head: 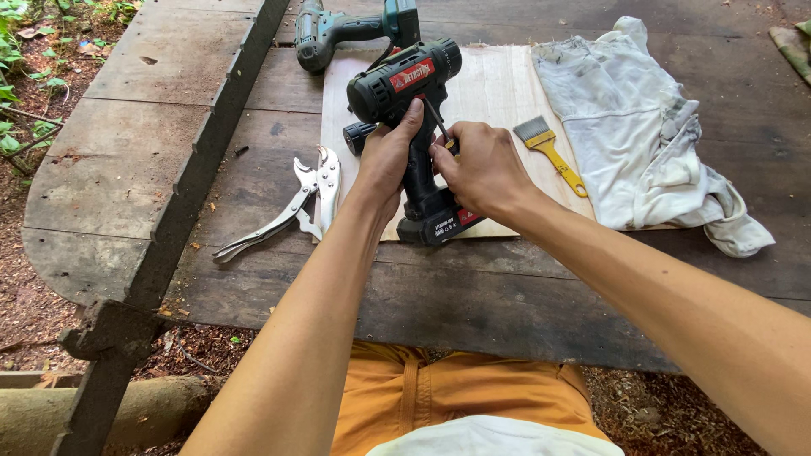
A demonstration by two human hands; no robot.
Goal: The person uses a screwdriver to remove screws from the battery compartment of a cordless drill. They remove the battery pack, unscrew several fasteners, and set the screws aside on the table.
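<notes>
My left hand grips the handle of a black and red cordless drill, which stands tilted on its battery base over a pale plywood sheet. My right hand pinches a thin dark screwdriver, its tip set against the drill's body just behind the handle. The drill's chuck points to the left, low down beside my left wrist.
A teal cordless drill lies at the back. Locking pliers rest left of the plywood. A yellow-handled paintbrush and a crumpled white cloth lie to the right. The dark wooden table's front edge is near my orange trousers.
</notes>
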